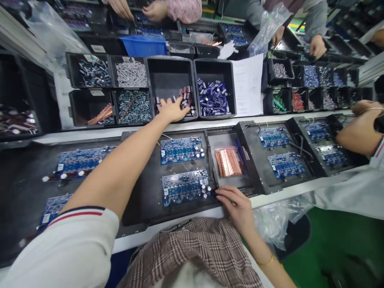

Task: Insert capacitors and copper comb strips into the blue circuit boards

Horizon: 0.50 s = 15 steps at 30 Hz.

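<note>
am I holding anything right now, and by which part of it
Your left hand is among brown capacitors; whether it grips one cannot be told. Your right hand is at the tray rim, nothing visibly held.

A white bench (90, 133) runs left to right. Shallow black trays (144, 192) line its near side, end to end. Beyond a bare white strip, black bins (171, 74) stand side by side in two rows, the larger ones towards the middle, with a printed sheet (248, 86) just right of them.
</note>
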Motion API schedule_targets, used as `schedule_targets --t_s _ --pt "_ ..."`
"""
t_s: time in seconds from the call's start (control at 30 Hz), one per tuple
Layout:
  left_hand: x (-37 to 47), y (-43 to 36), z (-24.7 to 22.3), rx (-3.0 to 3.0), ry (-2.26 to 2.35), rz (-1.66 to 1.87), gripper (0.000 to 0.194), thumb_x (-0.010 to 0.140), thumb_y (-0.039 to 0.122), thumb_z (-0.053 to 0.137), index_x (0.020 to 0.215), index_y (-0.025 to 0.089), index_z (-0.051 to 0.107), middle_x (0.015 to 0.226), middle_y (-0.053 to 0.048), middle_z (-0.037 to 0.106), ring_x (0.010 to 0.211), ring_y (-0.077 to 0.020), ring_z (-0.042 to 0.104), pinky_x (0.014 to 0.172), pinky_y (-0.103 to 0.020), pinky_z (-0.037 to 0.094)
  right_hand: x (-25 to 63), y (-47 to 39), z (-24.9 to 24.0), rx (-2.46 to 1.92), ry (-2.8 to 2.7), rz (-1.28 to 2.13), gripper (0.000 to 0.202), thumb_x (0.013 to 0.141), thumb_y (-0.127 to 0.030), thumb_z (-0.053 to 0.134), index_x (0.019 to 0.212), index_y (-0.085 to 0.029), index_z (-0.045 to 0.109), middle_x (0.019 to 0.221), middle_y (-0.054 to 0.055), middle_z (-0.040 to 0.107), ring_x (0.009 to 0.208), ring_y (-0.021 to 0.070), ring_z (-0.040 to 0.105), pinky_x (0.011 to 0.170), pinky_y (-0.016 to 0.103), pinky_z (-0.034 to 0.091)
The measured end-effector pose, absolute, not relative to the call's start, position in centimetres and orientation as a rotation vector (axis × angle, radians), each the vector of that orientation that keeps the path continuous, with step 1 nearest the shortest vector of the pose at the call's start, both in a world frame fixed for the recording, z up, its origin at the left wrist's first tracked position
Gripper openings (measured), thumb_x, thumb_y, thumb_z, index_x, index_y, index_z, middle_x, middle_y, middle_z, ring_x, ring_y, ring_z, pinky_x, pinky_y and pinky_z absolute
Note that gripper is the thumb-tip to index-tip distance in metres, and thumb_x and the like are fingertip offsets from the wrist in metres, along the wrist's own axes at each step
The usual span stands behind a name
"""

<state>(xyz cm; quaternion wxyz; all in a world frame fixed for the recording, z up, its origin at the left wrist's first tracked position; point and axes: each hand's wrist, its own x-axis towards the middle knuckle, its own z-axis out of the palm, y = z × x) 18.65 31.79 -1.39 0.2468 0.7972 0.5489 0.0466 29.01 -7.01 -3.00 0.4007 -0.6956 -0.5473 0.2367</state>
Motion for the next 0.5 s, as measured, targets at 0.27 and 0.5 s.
schedule_targets --t_s 0.27,0.5 --pt "18.4 32.9 -3.5 2.468 1.266 0.074 0.06 0.094 0.051 0.033 0.147 0.022 0.039 0.135 -0.02 0.044 0.122 -0.0415 0.043 0.098 -0.055 0.03 28.4 -7.1 -4.0 -1.806 -1.502 0.582 0.018 0.089 -0.02 0.06 0.107 -0.024 0.063 0.093 0.004 0.069 0.085 0.0156 0.066 0.079 0.03 0.056" --pt "17.1 33.7 -1.6 2.531 1.263 0.217 0.044 0.099 0.03 0.034 0.139 0.015 0.044 0.128 -0.015 0.051 0.116 -0.0308 0.044 0.097 -0.043 0.026 28.3 -6.8 -4.1 -1.731 -1.595 0.429 0.013 0.09 -0.015 0.058 0.1 -0.022 0.061 0.097 0.006 0.07 0.092 0.016 0.066 0.084 0.033 0.056"
